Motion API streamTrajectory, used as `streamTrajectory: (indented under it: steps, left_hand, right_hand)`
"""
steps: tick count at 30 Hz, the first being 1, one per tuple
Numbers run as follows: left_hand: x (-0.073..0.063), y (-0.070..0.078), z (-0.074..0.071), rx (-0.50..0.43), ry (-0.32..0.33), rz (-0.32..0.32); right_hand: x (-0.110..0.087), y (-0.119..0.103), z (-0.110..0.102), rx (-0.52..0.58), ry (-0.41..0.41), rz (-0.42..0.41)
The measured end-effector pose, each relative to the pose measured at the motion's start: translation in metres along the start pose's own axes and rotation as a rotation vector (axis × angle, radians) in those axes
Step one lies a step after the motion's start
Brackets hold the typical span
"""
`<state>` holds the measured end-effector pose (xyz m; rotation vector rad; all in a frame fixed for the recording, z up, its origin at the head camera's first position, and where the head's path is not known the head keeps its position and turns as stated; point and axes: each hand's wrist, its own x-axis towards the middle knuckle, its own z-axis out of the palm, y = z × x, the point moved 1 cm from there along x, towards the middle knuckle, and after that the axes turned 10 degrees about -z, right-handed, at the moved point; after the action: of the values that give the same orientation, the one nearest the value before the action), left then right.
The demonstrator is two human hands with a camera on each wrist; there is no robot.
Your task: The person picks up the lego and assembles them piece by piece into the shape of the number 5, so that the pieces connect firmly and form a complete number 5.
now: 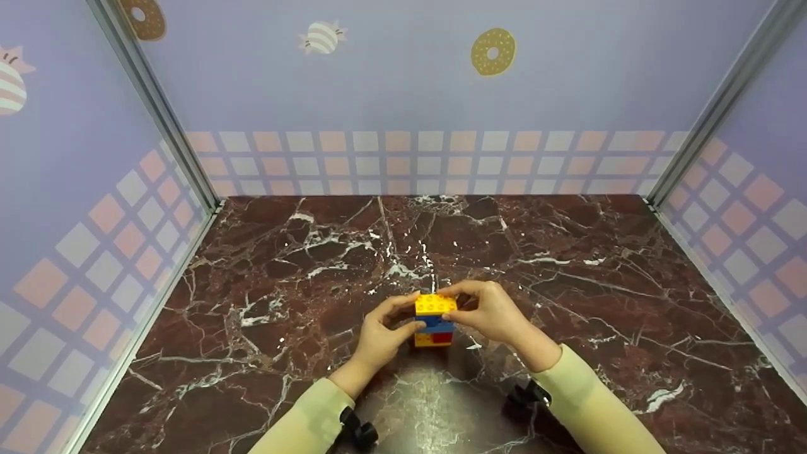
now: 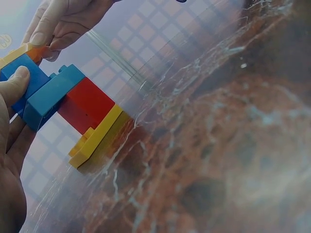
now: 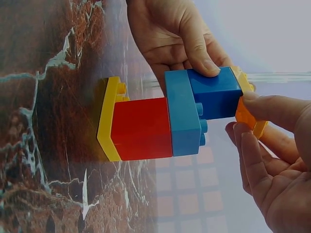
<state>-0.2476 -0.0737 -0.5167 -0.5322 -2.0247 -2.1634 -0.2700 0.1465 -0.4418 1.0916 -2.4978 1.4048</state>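
A tower of toy building bricks stands on the table. From the bottom up it has a yellow flat brick (image 3: pixel 108 121), a red brick (image 3: pixel 141 128), a light blue brick (image 3: pixel 183 116), a dark blue brick (image 3: pixel 214 92) and a yellow top brick (image 1: pixel 435 306). Orange shows below the top brick, next to the dark blue one. My left hand (image 1: pixel 378 334) grips the dark blue brick, its thumb on the near face. From the other side my right hand (image 1: pixel 495 310) pinches the yellow top brick between thumb and fingers.
The brown marbled table (image 1: pixel 284 284) spreads around the tower. Purple panels (image 1: pixel 403 82) with checks and sweets enclose it at the back and both sides. Black wrist devices (image 1: pixel 358 432) sit at both cuffs.
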Motion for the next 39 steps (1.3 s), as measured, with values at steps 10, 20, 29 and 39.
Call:
streamTrajectory:
  steps: [10, 20, 29, 39]
  left_hand:
    - [0.000, -0.002, -0.002, 0.005, -0.009, -0.017]
    - [0.000, -0.003, -0.002, 0.007, -0.008, -0.001]
    - [0.001, -0.003, -0.002, 0.008, -0.032, -0.009]
    - [-0.001, -0.002, -0.004, 0.091, -0.041, -0.036]
  right_hand:
    - [-0.001, 0.006, 0.001, 0.044, -0.002, -0.028]
    - [-0.002, 0.009, 0.001, 0.061, 0.005, -0.032]
    - [-0.002, 0.010, 0.001, 0.088, -0.001, -0.027]
    - [-0.002, 0.014, 0.000, 0.131, -0.007, -0.019]
